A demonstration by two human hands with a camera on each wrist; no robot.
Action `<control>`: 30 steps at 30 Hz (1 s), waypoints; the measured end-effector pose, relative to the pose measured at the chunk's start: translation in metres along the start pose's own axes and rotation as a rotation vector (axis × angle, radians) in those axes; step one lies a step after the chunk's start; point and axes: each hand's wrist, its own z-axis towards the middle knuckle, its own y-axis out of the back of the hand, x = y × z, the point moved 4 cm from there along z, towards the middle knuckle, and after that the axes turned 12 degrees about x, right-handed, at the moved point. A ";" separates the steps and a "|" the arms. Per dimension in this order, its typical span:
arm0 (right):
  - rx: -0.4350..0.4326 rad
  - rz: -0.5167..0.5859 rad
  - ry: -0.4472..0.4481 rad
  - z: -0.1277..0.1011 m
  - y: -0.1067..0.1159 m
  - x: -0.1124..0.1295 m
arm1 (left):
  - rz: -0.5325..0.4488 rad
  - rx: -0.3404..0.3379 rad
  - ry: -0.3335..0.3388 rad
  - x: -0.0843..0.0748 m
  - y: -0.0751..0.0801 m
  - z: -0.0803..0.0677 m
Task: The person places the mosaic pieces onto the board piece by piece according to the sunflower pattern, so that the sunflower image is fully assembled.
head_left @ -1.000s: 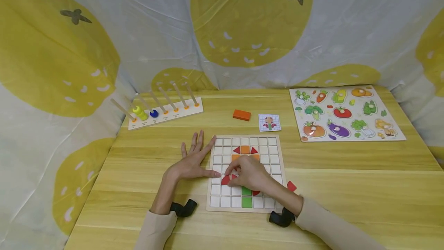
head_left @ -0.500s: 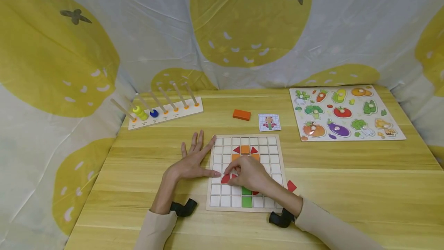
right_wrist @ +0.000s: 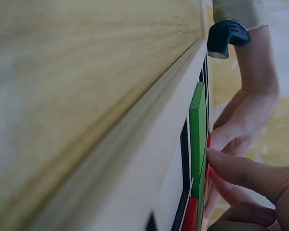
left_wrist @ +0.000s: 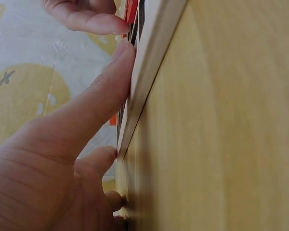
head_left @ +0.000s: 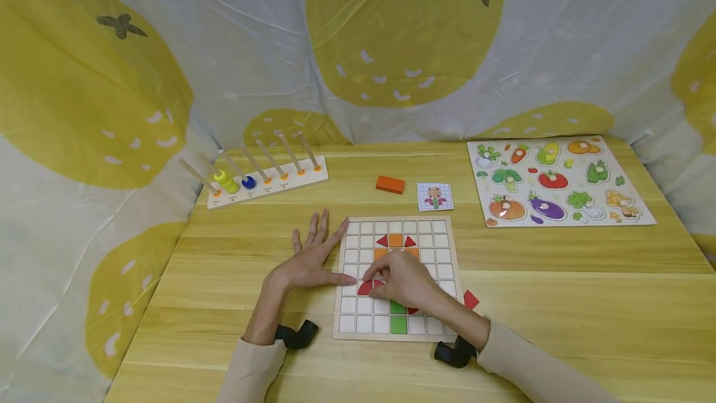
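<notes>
A wooden grid board [head_left: 348, 324] lies before me with flat coloured blocks in its cells. My left hand [head_left: 307, 266] is spread at its left side, thumb over the edge and index fingertip at the upper-left corner. Above the board's middle, my right hand [head_left: 404, 278] pinches a red quarter-circle block [head_left: 364, 289] between thumb and index finger. A second red block beside it is partly covered by the fingers. Green squares [head_left: 399, 324] run below that hand; orange squares [head_left: 396, 240] and red triangles [head_left: 410, 242] sit above. The right wrist view shows the green square [right_wrist: 197, 120] edge-on.
A loose red block [head_left: 471, 299] lies right of the board, by my right forearm. Behind the board are an orange block [head_left: 390, 185] and a pattern card [head_left: 434, 196]. A peg counting stand [head_left: 268, 182] is at the back left, a vegetable puzzle [head_left: 559, 185] at the back right.
Both hands keep nearly the same places. The right fingers shift only slightly at the red quarter-circle block.
</notes>
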 end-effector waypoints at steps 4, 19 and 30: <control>0.000 -0.003 0.001 0.000 0.000 -0.001 | -0.003 0.001 0.001 0.000 0.000 0.000; 0.036 0.091 -0.034 -0.009 0.011 -0.009 | 0.005 0.002 0.005 0.001 0.000 0.000; -0.024 0.129 -0.109 -0.069 0.074 -0.051 | -0.018 0.004 -0.002 -0.001 0.001 -0.001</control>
